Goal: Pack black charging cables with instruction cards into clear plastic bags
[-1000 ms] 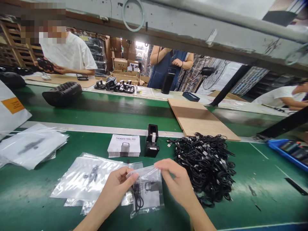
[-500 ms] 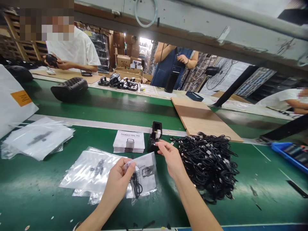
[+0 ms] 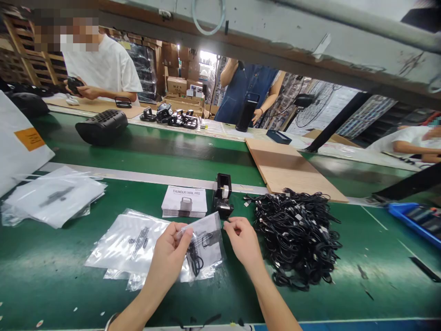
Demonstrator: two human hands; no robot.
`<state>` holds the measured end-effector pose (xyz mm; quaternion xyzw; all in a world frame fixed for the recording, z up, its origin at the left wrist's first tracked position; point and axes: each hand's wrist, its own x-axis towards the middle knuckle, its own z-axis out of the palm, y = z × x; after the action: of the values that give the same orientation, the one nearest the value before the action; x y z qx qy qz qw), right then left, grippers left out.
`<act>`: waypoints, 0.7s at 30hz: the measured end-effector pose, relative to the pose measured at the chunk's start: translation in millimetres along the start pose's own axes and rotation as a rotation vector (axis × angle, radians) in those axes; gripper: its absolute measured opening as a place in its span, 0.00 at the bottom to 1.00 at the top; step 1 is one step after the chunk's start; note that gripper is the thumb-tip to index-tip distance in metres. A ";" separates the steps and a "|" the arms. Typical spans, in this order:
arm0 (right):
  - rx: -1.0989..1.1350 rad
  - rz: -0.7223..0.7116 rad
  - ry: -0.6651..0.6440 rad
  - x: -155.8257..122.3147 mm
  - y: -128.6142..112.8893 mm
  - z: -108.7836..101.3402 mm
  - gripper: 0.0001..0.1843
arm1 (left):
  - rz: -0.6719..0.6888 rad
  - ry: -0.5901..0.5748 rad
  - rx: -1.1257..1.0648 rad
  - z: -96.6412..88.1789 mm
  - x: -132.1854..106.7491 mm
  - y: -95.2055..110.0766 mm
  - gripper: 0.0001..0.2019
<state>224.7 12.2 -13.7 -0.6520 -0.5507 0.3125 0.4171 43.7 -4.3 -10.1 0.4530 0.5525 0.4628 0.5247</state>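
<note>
My left hand (image 3: 172,250) is closed on a clear plastic bag (image 3: 211,230), pinching it between thumb and fingers. Inside the bag are a black cable (image 3: 195,259) and a printed leaflet. My right hand (image 3: 243,239) pinches thumb and forefinger together just off the bag's right edge, on what seems a small piece of tape, barely visible. Behind the hands stands a black tape dispenser (image 3: 222,197) with a white roll. Next to it lies a stack of booklets (image 3: 184,201). Several flat plastic bags (image 3: 127,241) are spread beneath and left of my left hand.
A heap of black cables (image 3: 299,239) lies to the right, with a blue tray (image 3: 416,225) beyond. More bags (image 3: 57,195) lie at left. Further back are a black speaker (image 3: 102,127) and a wooden board (image 3: 292,170). Co-workers stand across the line, under an overhead beam (image 3: 275,41).
My right hand has left the tape dispenser and come down toward me, beside the bag. The left hand keeps its hold, with the bag slightly shifted. A co-worker's hand has lowered behind a black speaker.
</note>
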 end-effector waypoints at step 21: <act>-0.305 0.006 -0.427 -39.5 -27.2 14.8 0.17 | 0.032 0.081 -0.009 -41.8 -29.3 23.3 0.15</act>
<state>191.6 -22.3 1.7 -0.6283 -0.6651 0.3576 0.1872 3.4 -30.9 18.5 0.4404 0.5638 0.4917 0.4965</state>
